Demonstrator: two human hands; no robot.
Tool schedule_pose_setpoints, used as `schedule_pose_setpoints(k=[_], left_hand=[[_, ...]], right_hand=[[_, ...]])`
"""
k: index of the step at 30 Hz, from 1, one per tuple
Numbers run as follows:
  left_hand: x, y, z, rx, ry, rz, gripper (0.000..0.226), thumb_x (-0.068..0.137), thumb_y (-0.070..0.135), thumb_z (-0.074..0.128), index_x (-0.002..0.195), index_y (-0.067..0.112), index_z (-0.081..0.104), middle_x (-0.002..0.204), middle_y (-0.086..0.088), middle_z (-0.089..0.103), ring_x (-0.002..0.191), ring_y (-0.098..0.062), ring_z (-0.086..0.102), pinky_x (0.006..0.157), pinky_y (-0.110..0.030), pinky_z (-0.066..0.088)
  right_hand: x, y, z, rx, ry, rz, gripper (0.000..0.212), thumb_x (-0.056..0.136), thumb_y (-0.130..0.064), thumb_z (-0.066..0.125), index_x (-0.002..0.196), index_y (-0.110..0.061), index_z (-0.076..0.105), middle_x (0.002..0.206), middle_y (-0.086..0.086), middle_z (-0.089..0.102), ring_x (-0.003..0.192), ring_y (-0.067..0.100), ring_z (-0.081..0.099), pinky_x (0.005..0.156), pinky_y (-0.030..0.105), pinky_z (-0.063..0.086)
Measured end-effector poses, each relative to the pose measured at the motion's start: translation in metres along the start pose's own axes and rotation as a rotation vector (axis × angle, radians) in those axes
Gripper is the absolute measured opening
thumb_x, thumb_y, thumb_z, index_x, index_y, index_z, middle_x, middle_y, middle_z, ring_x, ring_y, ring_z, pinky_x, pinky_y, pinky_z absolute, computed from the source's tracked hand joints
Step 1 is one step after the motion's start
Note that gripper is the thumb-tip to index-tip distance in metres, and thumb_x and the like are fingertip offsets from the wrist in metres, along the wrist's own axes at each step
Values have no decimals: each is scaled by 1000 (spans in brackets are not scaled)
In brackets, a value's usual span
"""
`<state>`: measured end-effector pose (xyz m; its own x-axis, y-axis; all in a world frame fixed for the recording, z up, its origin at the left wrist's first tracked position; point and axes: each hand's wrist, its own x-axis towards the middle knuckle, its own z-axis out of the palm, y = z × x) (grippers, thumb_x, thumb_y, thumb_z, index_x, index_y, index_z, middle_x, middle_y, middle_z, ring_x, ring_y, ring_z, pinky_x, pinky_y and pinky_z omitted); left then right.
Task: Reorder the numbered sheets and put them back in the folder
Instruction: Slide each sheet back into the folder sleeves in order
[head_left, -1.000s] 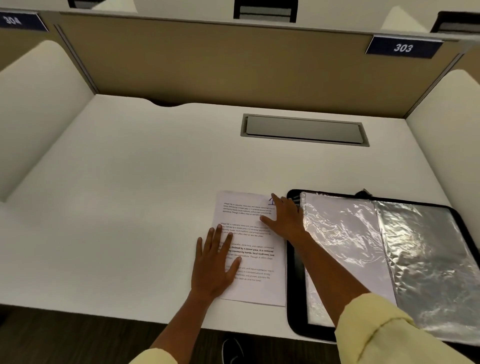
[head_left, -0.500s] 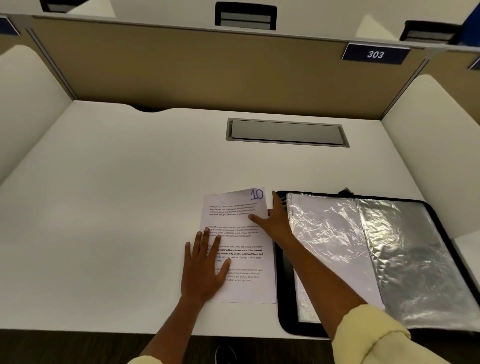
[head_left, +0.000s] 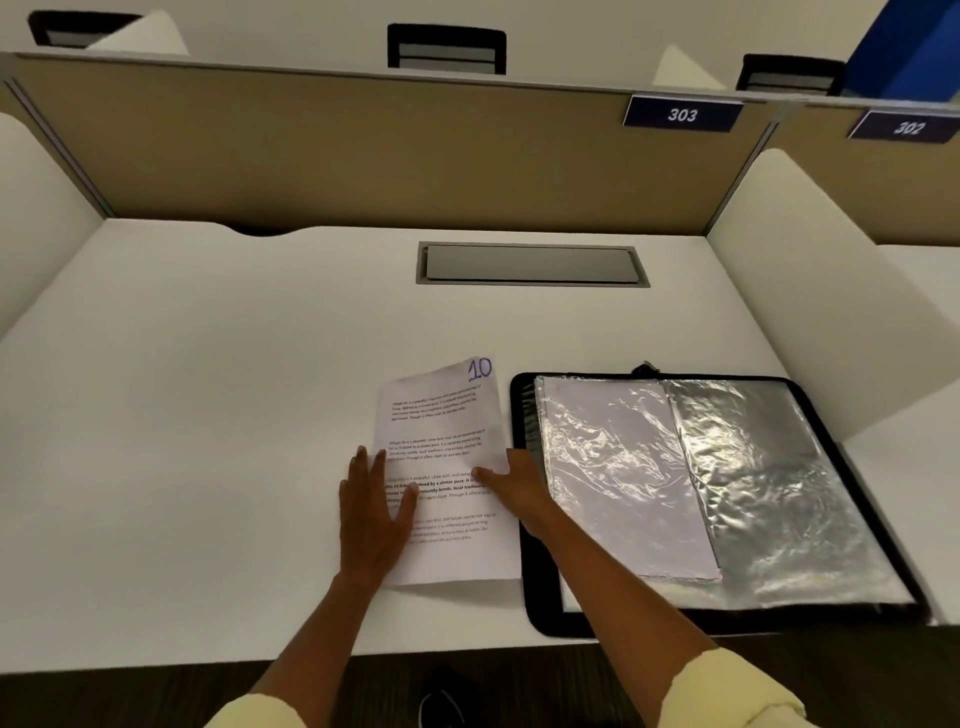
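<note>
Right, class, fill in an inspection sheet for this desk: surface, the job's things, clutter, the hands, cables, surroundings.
Surface: white desk, a grey hatch set into it near the back.
Job's things: printed sheet marked 10, its top part lifted, lies just left of the open black folder of plastic sleeves.
Clutter: nothing seen.
Hands: left hand rests flat on the sheet's left edge; right hand holds its right edge, thumb on top, the other fingers hidden.
Cables: nothing seen.
Surroundings: tan partition with seat plates 303 and 302; white side dividers.
</note>
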<state>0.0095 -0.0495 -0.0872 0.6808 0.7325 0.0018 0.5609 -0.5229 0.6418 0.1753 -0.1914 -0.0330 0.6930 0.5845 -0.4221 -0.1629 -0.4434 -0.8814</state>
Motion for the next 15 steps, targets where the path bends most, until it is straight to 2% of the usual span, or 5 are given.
schedule_pose_setpoints(k=[2, 5, 10, 13, 15], left_hand=[[3, 9, -3, -125, 23, -55, 79, 91, 62, 37, 155, 18, 23, 163, -4, 17, 151, -18, 10, 124, -41, 8], [10, 28, -8, -300, 69, -139, 72, 93, 51, 54, 153, 18, 28, 154, -8, 37, 142, -26, 35, 117, -45, 31], [22, 64, -15, -476, 80, -210, 64, 88, 38, 71, 143, 17, 44, 105, -5, 67, 90, -21, 65, 84, -33, 53], [25, 75, -10, -618, -56, -272, 37, 87, 37, 73, 114, 14, 66, 91, -9, 72, 84, -25, 69, 84, -39, 57], [23, 78, -3, -725, -198, -270, 36, 86, 37, 74, 91, 2, 67, 90, -14, 73, 83, -30, 69, 83, -44, 56]], right_hand=[[-6, -1, -6, 66, 11, -12, 30, 92, -15, 72, 121, -10, 66, 106, -1, 71, 88, 8, 69, 71, 17, 57], [-13, 2, -20, 169, 49, -11, 35, 86, -21, 79, 118, -11, 69, 108, 1, 75, 96, 19, 73, 88, 39, 60], [-34, 19, -51, 334, 78, -12, 35, 85, -22, 79, 115, -5, 70, 108, 10, 76, 99, 29, 74, 88, 46, 59], [-47, 29, -67, 378, 120, -2, 33, 86, -18, 78, 115, -4, 70, 108, 10, 76, 98, 29, 74, 84, 43, 60], [-54, 34, -78, 381, 160, 17, 28, 85, -17, 79, 110, -7, 72, 104, 9, 77, 95, 29, 75, 80, 40, 61]])
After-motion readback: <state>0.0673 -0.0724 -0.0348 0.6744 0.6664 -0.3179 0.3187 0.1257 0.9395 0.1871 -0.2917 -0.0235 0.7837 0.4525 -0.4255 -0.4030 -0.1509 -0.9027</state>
